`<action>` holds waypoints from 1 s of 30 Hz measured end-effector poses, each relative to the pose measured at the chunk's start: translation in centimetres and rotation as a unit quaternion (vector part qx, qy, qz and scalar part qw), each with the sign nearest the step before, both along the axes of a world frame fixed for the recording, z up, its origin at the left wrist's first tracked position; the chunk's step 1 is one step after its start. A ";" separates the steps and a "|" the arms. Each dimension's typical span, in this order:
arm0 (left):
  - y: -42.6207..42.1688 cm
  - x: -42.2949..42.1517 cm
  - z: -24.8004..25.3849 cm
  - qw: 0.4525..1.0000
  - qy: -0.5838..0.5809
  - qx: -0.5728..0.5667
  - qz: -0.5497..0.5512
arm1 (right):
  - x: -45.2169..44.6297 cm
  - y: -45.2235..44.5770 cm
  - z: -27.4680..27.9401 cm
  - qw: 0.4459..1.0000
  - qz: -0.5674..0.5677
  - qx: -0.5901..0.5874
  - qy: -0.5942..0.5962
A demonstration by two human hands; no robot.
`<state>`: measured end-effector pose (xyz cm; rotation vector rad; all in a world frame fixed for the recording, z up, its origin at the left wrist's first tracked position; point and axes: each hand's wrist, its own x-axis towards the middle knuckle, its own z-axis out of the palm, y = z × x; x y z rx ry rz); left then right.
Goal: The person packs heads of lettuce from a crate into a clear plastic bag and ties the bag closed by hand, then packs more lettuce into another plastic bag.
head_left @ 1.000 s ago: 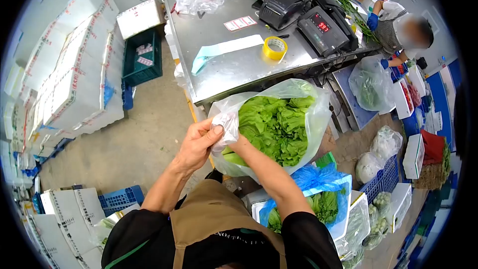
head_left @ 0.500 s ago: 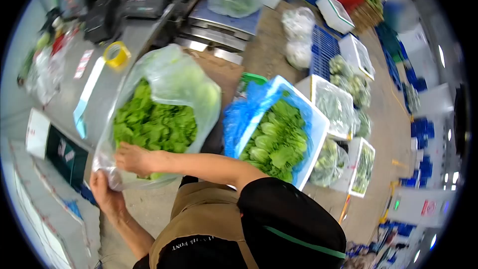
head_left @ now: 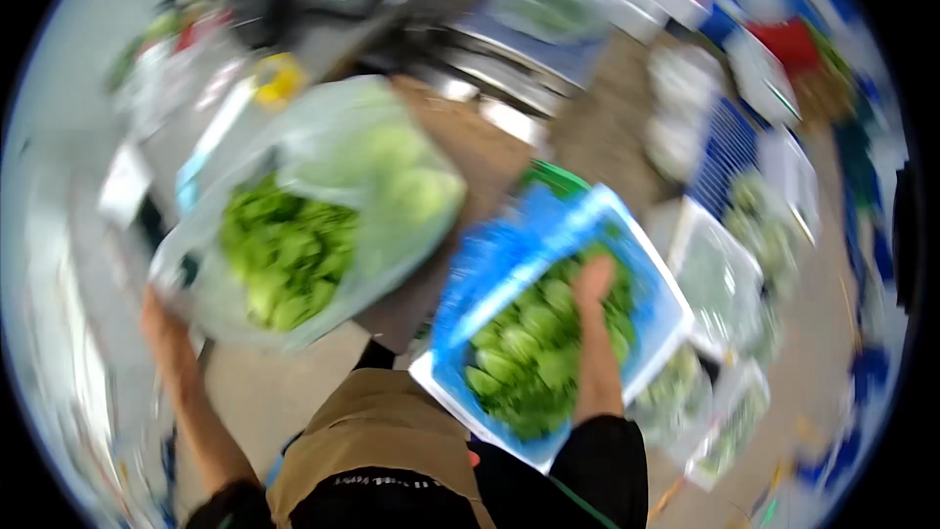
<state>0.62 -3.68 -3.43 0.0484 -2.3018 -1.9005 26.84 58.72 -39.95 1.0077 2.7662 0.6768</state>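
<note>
- Here, a big, thin, cloudy plastic bag (head_left: pixel 392 171) is wide open, with soft folds and a round, puffy side.
- In the bag sit leafy greens (head_left: pixel 294 260), bright and frilly, bunched close together. More pale green shows through its side.
- The left hand (head_left: pixel 166 328) touches the bag's edge, low on its left side. Its fingers are blurry and partly hidden, so I cannot tell how tight they are.
- The right hand (head_left: pixel 594 279) reaches down into the box greens (head_left: pixel 529 333). Its fingertips are blurry among the leaves, so I cannot tell if they pinch any.
- Those greens are plump and packed together, with curly dark leaves around pale middles.
- They lie in a white box (head_left: pixel 668 325) with straight sides, lined with shiny, crinkly blue plastic (head_left: pixel 485 260). The plastic spills over the side nearest the bag.
- A bright green rim (head_left: pixel 560 179) peeks out just behind the box.
- Beside the bag is a flat, brown surface (head_left: pixel 470 142).
- Past the bag, a round yellow roll (head_left: pixel 279 80) sits on the smooth, gray table (head_left: pixel 318 44).
- To the right of the white box, another white box (head_left: pixel 720 279) has clear, shiny plastic over it, near a blue crate (head_left: pixel 727 152) full of little holes.
- The person wears a brown cloth apron (head_left: pixel 382 421).
</note>
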 end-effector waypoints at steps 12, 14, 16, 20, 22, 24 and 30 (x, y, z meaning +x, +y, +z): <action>9.2 1.9 4.3 0.953 0.120 -0.236 0.144 | -6.2 2.0 -1.0 0.992 -0.109 -0.068 -0.011; 11.2 2.5 4.7 0.902 0.226 -0.349 0.114 | -5.9 2.8 -2.1 0.991 -0.118 -0.058 -0.010; 13.7 3.6 5.3 0.849 0.306 -0.429 0.026 | -5.5 3.0 -2.4 0.993 -0.110 -0.038 0.000; 17.4 4.4 1.9 0.858 0.173 -0.446 -0.185 | -5.1 4.1 -2.8 0.987 -0.131 -0.055 0.073; 18.2 4.4 -1.4 0.864 0.132 -0.434 -0.219 | -4.2 4.0 -1.4 0.986 -0.126 -0.081 0.079; 19.3 4.7 -2.9 0.865 0.093 -0.417 -0.265 | -2.8 3.4 0.9 0.982 -0.095 -0.105 0.128; 20.9 5.8 -4.6 0.851 0.049 -0.387 -0.351 | 2.2 -1.1 4.8 0.932 0.051 -0.164 0.318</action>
